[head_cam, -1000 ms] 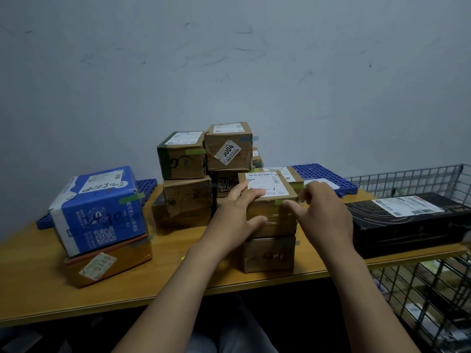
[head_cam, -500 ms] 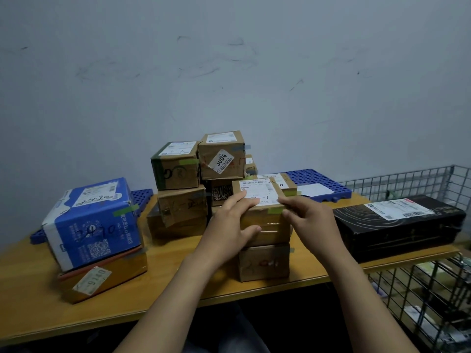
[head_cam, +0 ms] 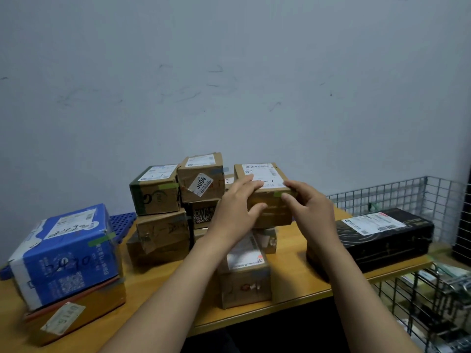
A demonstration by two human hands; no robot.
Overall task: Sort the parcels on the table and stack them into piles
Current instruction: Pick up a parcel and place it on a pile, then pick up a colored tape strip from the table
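Observation:
A brown cardboard parcel with a white label (head_cam: 265, 174) is held in the air above the table, between my left hand (head_cam: 237, 205) on its left side and my right hand (head_cam: 309, 210) on its right. Below it a small brown parcel (head_cam: 246, 276) stands near the table's front edge. Behind and to the left rises a pile of brown parcels, topped by one with a "3U04" sticker (head_cam: 201, 179) and one with green tape (head_cam: 155, 189).
A blue box (head_cam: 63, 253) rests on an orange box (head_cam: 76, 312) at the left of the wooden table (head_cam: 163, 299). A long black box (head_cam: 377, 238) lies at the right. A wire cage (head_cam: 430, 301) stands beside the table's right end. A blue plastic board (head_cam: 122, 220) lies at the back.
Both hands have lifted the labelled parcel off the small stack at the front and raised it toward the back right. The box that was under it is now exposed.

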